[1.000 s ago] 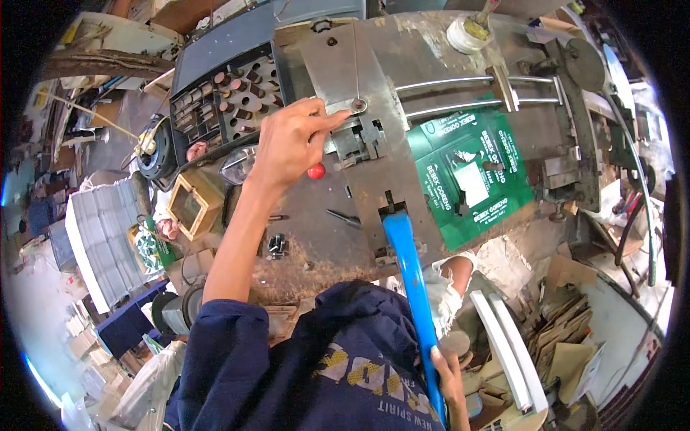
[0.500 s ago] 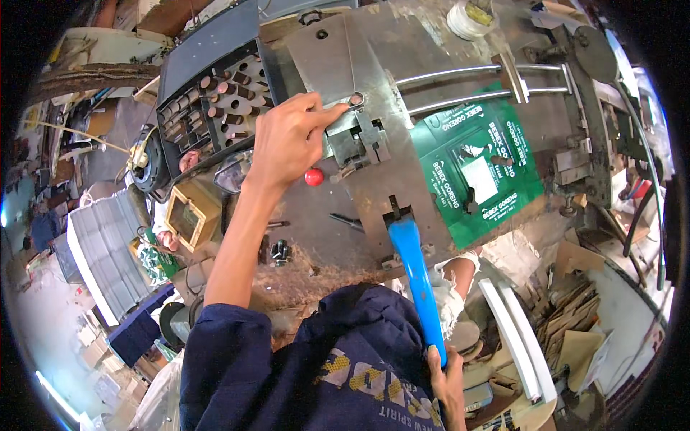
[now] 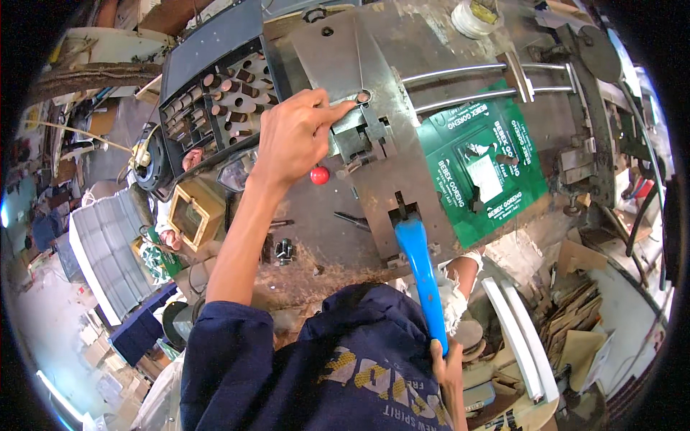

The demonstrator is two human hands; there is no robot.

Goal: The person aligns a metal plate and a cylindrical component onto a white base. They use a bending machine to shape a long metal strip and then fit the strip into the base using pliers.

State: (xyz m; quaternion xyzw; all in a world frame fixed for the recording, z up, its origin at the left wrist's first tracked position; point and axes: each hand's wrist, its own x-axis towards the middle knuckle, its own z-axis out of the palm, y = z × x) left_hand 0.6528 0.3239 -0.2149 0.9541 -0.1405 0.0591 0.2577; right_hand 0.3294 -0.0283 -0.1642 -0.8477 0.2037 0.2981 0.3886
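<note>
My left hand [image 3: 300, 136] reaches over a steel hand-press machine [image 3: 334, 61], fingers mostly curled. Its index fingertip touches a small round metal piece [image 3: 363, 97] on the machine's plate; the thumb is largely hidden. Low on the right, my right hand [image 3: 448, 366] is closed round the end of a long blue lever handle [image 3: 424, 280]. The handle's other end meets a slot in the near part of the steel plate. Beside my left wrist is a red ball knob [image 3: 319, 175].
A dark divided case [image 3: 215, 108] of cylindrical metal pieces lies left of the machine. Two metal rods [image 3: 460, 86] run rightward above a green printed sheet [image 3: 489, 165]. A wooden box [image 3: 194, 215], small dark parts [image 3: 284, 250] and a white roll [image 3: 474, 18] are around.
The view has shifted slightly, so the bench appears a little further right. My right hand and the near end of the blue handle sit slightly higher. My left fingertip stays at the round piece.
</note>
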